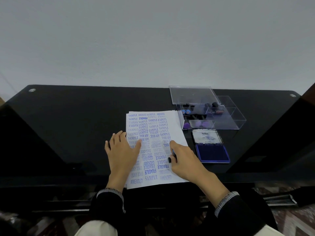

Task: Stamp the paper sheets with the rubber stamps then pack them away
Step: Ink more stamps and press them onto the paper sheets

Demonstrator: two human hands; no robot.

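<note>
My left hand (123,150) lies flat on the left edge of the top paper sheet (154,147). Its fingers are straight and spread a little, and the tips press on the paper. It holds nothing.

My right hand (183,160) rests on the right side of the same sheet. Its fingers are curled around a small rubber stamp (171,157). I can see only a bit of the stamp, a black end and a bit of blue, poking out on the left side of my hand. The rest is hidden under my fingers, so I cannot tell which way the stamp points. My first finger is stretched out and touches the paper.

The sheet sits on top of a small stack on the black table (68,126), right in front of me. Its long side runs away from me, and the far end leans a little to the right. It is full of blue words like SAMPLE, AIR MAIL, FAX OUT, FRAGILE and AMENDED. Some words are upside down.

Just to the right of the paper is the open ink pad (212,153), with its blue pad near me and its lid (206,137) flipped back. Behind it is a clear box (226,123) with more stamps inside. The box's clear lid (194,94) leans on its far side.
</note>
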